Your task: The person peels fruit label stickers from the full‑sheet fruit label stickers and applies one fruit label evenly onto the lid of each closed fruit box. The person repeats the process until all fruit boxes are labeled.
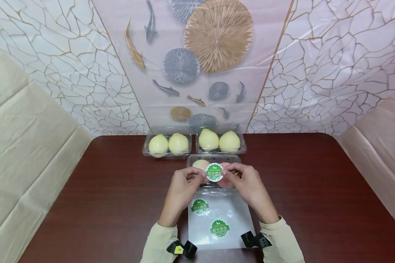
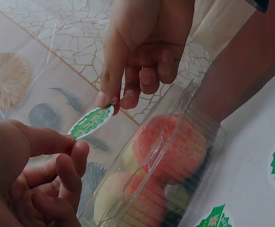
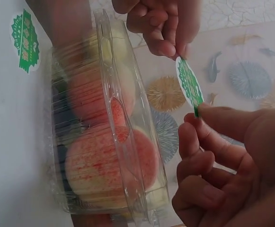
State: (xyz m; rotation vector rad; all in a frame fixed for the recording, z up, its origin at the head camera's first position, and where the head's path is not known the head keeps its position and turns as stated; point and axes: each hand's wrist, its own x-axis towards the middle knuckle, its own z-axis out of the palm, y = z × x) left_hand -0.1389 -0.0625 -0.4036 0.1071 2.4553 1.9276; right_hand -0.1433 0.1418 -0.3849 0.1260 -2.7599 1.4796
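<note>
Between both hands a round green-and-white sticker is stretched out, printed side up. My left hand pinches its left edge with thumb and forefinger, and my right hand pinches the right edge the same way. Just beyond and below it sits a clear plastic clamshell box with its lid down. Through the plastic show two red-and-cream peaches. In the head view the sticker overlaps the box and partly hides the fruit. Both wrist views show the sticker held apart from the lid.
A white backing sheet with two more green stickers lies on the brown table in front of the box. At the back edge stand two clear boxes, left and right, each with two pale yellow-green fruits.
</note>
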